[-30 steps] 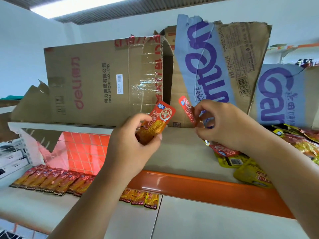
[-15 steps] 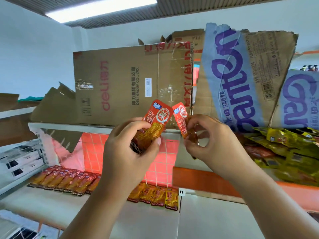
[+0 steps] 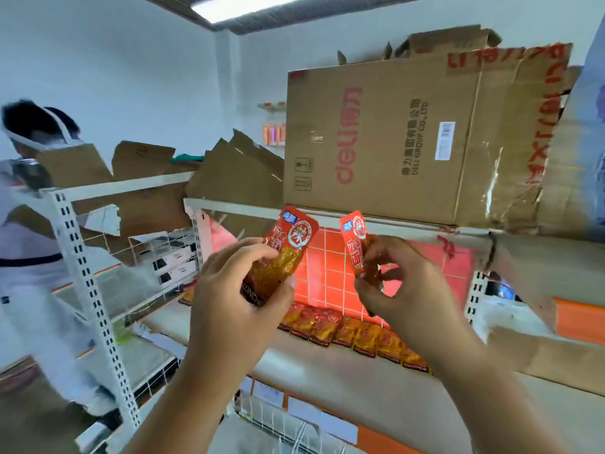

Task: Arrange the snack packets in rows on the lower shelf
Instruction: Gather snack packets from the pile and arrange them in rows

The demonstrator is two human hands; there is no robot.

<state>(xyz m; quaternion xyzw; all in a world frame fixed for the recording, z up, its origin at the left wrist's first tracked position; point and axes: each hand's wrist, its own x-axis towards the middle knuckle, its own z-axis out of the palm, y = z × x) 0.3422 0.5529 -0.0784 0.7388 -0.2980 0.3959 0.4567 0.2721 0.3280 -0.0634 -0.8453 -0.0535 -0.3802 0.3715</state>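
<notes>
Both-handed: left hand [image 3: 235, 299] around one packet [image 3: 283, 257], right hand [image 3: 402, 290] pinching another [image 3: 355, 244].

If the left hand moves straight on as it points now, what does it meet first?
Probably the upper shelf edge, touched by the packet the left hand holds; depth is unclear.

The left hand [image 3: 229, 309] is covering the lower end of its snack packet [image 3: 288, 253], and the right hand [image 3: 402, 290] is hiding most of the second packet [image 3: 355, 244]. Both hands are masking part of the row of packets [image 3: 357, 335] on the lower shelf [image 3: 327, 381]. A blurred person [image 3: 29, 224], possibly wearing a head strap, is running off the left edge.
</notes>
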